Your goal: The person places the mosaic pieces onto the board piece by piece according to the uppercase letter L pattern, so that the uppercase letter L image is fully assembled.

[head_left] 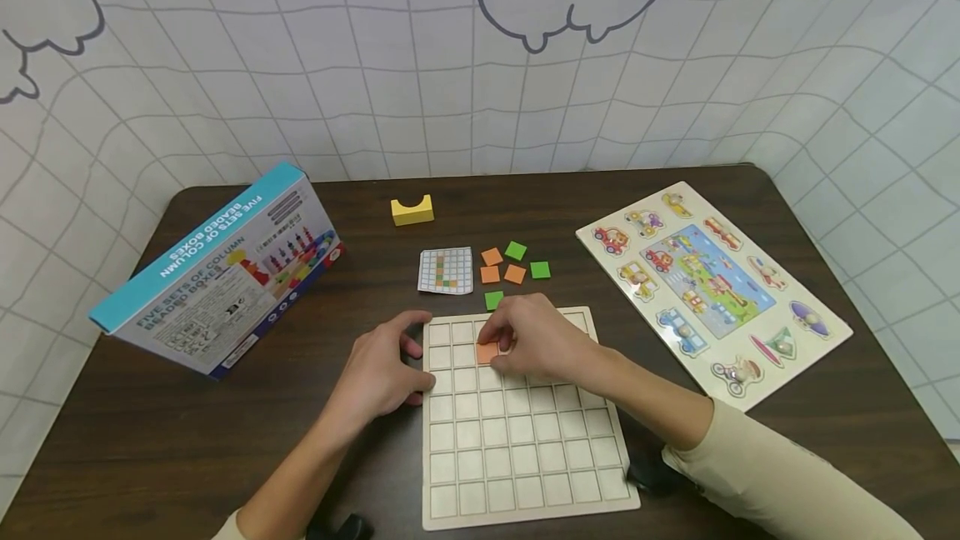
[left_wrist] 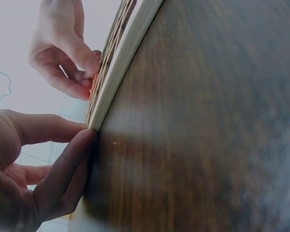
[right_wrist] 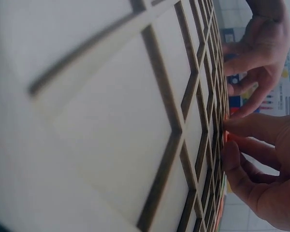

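Note:
A wooden grid board point(head_left: 525, 448) lies flat on the dark table. My right hand point(head_left: 538, 338) pinches an orange square tile point(head_left: 486, 352) between thumb and fingers, at a cell in the second row near the board's upper left. Its edge shows as a thin orange strip beneath the fingertips in the right wrist view. My left hand point(head_left: 381, 367) touches the board's left edge with spread fingers, at the top corner and lower down. Above the board lie several loose tiles, among them an orange tile point(head_left: 490, 274) and a green tile point(head_left: 493, 300), beside a pattern card point(head_left: 446, 271).
On the left stands a blue-topped bead box point(head_left: 240, 282). A yellow notched block point(head_left: 412, 212) sits toward the back. To the right lies a knobbed vehicle puzzle point(head_left: 712, 290), close to the right forearm. A patterned cloth point(head_left: 450, 90) hangs behind the table.

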A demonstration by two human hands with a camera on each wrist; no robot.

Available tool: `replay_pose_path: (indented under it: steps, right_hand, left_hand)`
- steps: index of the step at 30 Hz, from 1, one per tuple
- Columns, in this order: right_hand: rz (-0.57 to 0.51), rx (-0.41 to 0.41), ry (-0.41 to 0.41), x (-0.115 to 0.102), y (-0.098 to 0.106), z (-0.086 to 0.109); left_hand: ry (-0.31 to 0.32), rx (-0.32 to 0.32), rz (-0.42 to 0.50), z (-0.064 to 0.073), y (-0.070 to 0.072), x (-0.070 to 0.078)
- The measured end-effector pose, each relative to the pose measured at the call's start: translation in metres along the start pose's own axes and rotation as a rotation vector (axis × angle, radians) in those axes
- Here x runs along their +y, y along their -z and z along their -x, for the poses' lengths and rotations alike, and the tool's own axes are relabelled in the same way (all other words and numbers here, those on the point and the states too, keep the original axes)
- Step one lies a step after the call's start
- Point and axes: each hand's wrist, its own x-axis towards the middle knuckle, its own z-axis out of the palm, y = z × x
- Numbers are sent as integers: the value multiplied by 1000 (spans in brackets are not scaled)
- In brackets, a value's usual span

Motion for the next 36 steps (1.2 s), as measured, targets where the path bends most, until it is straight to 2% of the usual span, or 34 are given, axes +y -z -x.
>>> replay_pose_path:
  steps: [12,23,36]
  right_hand:
    - [1,-1,17,1,-1,0]
    - [-29,11,1,3,4,0]
    - [-52,44,-102,11,21,-4]
  left_hand:
    - [1,2,0,-1,-1,-2]
    - [-41,-1,31,3,0,-2]
    - [-37,4,33,3,1,-2]
